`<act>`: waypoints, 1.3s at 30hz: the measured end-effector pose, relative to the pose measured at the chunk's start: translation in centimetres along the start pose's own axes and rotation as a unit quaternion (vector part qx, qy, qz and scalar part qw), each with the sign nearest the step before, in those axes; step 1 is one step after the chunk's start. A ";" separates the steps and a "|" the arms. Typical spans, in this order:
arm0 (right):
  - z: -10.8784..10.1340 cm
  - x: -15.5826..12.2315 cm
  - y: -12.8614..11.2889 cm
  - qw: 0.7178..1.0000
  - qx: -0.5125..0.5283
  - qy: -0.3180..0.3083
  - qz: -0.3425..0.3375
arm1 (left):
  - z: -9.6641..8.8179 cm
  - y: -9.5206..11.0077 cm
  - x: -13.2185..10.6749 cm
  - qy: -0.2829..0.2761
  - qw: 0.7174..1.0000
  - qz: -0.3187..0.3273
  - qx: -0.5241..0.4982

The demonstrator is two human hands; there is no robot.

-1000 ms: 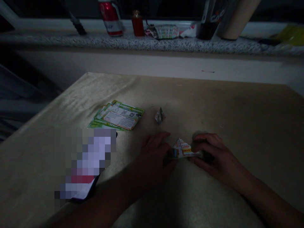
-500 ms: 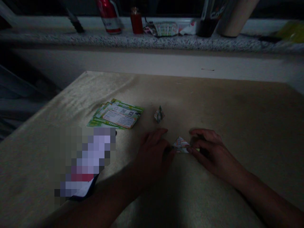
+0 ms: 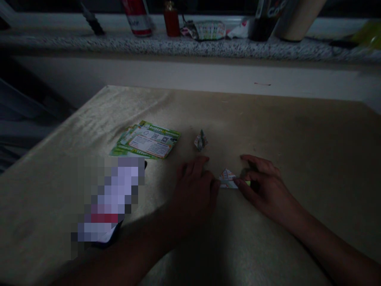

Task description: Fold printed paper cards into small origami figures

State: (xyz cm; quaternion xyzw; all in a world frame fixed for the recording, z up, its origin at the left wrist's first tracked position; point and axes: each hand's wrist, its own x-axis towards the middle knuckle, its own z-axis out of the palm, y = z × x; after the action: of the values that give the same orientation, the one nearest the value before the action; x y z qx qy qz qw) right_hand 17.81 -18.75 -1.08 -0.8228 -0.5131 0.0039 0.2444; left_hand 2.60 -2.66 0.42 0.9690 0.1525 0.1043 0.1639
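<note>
- A paper [image 3: 228, 179], folded small into a printed triangle, lies flat on the table [image 3: 297, 139], a little right of the middle and closer to the near edge than to the far one.
- The right hand [image 3: 263, 184] pinches the paper's right end, thumb low and fingers bent above it, with the forefinger stretched toward the far edge.
- The left hand [image 3: 195, 186] rests knuckles-up with its fingers curled, touching the paper's left edge. In the dim light I cannot tell whether it grips the paper or only presses on it.
- A second, smaller folded piece [image 3: 200, 141] stands apart from both hands, just beyond the left hand toward the far edge.
- A fanned stack of green leaflets [image 3: 147, 142] lies to its left, toward the far left corner.
- A flat dark thing [image 3: 108, 202], its face blurred out, lies by the near left edge, beside the left forearm.
- Beyond the table runs a speckled ledge [image 3: 208, 45] bearing a red can [image 3: 137, 18], a red lighter [image 3: 172, 22], wrappers [image 3: 210, 29], a dark cup [image 3: 262, 24] and a pale roll [image 3: 297, 20].
</note>
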 end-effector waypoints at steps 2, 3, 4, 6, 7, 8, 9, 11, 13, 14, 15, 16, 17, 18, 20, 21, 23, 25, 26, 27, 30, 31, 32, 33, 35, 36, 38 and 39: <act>0.0 0.0 -0.2 1.000 -0.003 0.001 0.006 | 0.0 0.1 0.1 0.006 1.000 -0.008 0.008; 0.0 0.0 -0.3 1.000 -0.005 0.002 0.007 | 0.1 0.1 0.1 0.007 1.000 -0.010 0.009; 0.0 0.1 -0.4 1.000 -0.007 0.005 0.009 | 0.1 0.2 0.1 0.008 1.000 -0.011 0.010; 0.1 0.1 -0.4 1.000 -0.010 0.009 0.010 | 0.2 0.2 0.1 0.011 1.000 -0.010 0.013; 0.1 0.1 -0.5 1.000 -0.010 0.010 0.010 | 0.2 0.2 0.1 0.013 1.000 -0.010 0.015; 0.1 0.1 -0.5 1.000 -0.009 0.011 0.009 | 0.2 0.3 0.1 0.015 1.000 -0.010 0.017; 0.1 0.2 -0.5 1.000 -0.009 0.011 0.008 | 0.2 0.3 0.1 0.017 1.000 -0.010 0.019; 0.1 0.2 -0.5 1.000 -0.011 0.010 0.008 | 0.2 0.4 0.2 0.018 1.000 -0.011 0.021; 0.1 0.2 -0.5 1.000 -0.015 0.011 0.010 | 0.1 0.5 0.2 0.019 1.000 -0.012 0.021; 0.1 0.2 -0.5 1.000 -0.015 0.010 0.012 | 0.1 0.5 0.2 0.019 1.000 -0.013 0.022; 0.1 0.2 -0.5 1.000 -0.015 0.008 0.013 | 0.1 0.5 0.3 0.018 0.999 -0.014 0.023; 0.2 0.2 -0.5 1.000 -0.014 0.007 0.014 | 0.1 0.5 0.3 0.017 0.999 -0.015 0.023; 0.2 0.2 -0.5 1.000 -0.014 0.007 0.015 | 0.1 0.5 0.4 0.017 0.999 -0.015 0.024; 0.2 0.2 -0.5 1.000 -0.013 0.010 0.015 | 0.1 0.5 0.4 0.016 0.999 -0.015 0.025; 0.3 0.2 -0.5 1.000 -0.013 0.018 0.013 | 0.0 0.6 0.5 0.012 0.999 -0.015 0.025; 0.3 0.2 -0.5 1.000 -0.012 0.022 0.011 | 0.0 0.6 0.5 0.010 1.000 -0.015 0.023; 0.3 0.2 -0.5 1.000 -0.011 0.027 0.010 | -0.1 0.6 0.6 0.006 1.000 -0.016 0.020; 0.2 0.2 -0.6 1.000 -0.012 0.024 0.011 | -0.1 0.6 0.6 0.003 1.000 -0.015 0.022; 0.2 0.2 -0.6 1.000 -0.012 0.022 0.013 | -0.1 0.6 0.6 0.002 1.000 -0.014 0.025; 0.2 0.2 -0.7 1.000 -0.013 0.019 0.015 | 0.0 0.6 0.6 0.001 1.000 -0.013 0.029; 0.2 0.3 -0.7 0.999 -0.016 0.019 0.020 | 0.0 0.6 0.6 0.003 0.999 -0.011 0.038; 0.2 0.3 -0.7 0.999 -0.016 0.019 0.020 | 0.0 0.6 0.6 0.003 0.999 -0.010 0.041; 0.2 0.3 -0.6 0.999 -0.016 0.019 0.021 | 0.0 0.6 0.6 0.002 0.999 -0.009 0.043; 0.3 0.3 -0.6 1.000 -0.015 0.018 0.021 | 0.0 0.6 0.7 0.000 0.999 -0.007 0.044; 0.3 0.3 -0.6 1.000 -0.012 0.016 0.022 | 0.0 0.5 0.7 0.000 0.999 -0.002 0.046; 0.3 0.3 -0.6 1.000 -0.010 0.016 0.023 | -0.1 0.5 0.7 0.001 0.999 -0.001 0.046; 0.3 0.3 -0.6 0.999 -0.007 0.016 0.027 | -0.1 0.5 0.7 0.003 0.999 -0.001 0.045; 0.3 0.3 -0.6 0.999 -0.006 0.016 0.028 | -0.1 0.5 0.7 0.002 0.999 -0.001 0.043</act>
State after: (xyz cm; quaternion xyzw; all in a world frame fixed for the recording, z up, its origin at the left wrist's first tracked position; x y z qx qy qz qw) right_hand 17.33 -18.20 -1.02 -0.8382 -0.4859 -0.0051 0.2475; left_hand 3.35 -2.86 0.76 0.9748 0.1580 0.0996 0.1216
